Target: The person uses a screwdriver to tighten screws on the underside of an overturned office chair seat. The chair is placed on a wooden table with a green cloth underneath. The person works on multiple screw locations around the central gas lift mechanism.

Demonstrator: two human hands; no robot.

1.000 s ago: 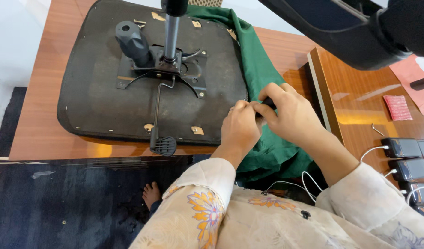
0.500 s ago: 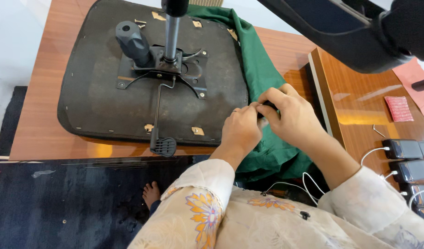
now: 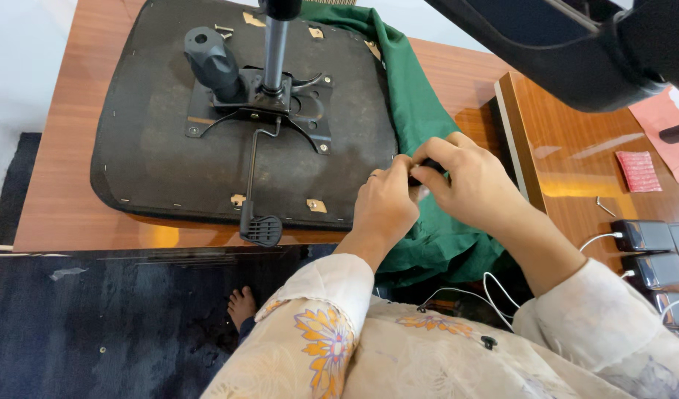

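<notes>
An upturned black chair seat (image 3: 169,148) lies on a wooden table (image 3: 59,207), its metal mechanism (image 3: 262,103) and lever (image 3: 260,227) facing up. A green cloth (image 3: 421,111) spreads under the seat's right side. My left hand (image 3: 387,203) and my right hand (image 3: 469,185) meet at the seat's right edge, over the cloth. Their fingertips pinch a small black part (image 3: 428,164) between them. Most of that part is hidden by my fingers.
A large black chair piece (image 3: 576,44) hangs over the upper right. On the second wooden surface (image 3: 576,162) lie a hex key (image 3: 605,207), a red packet (image 3: 639,170) and black boxes with white cables (image 3: 642,236). A bare foot (image 3: 243,307) rests on a dark rug (image 3: 96,325).
My fingers have shifted slightly around the small black part; both hands stay at the same spot by the seat's edge.
</notes>
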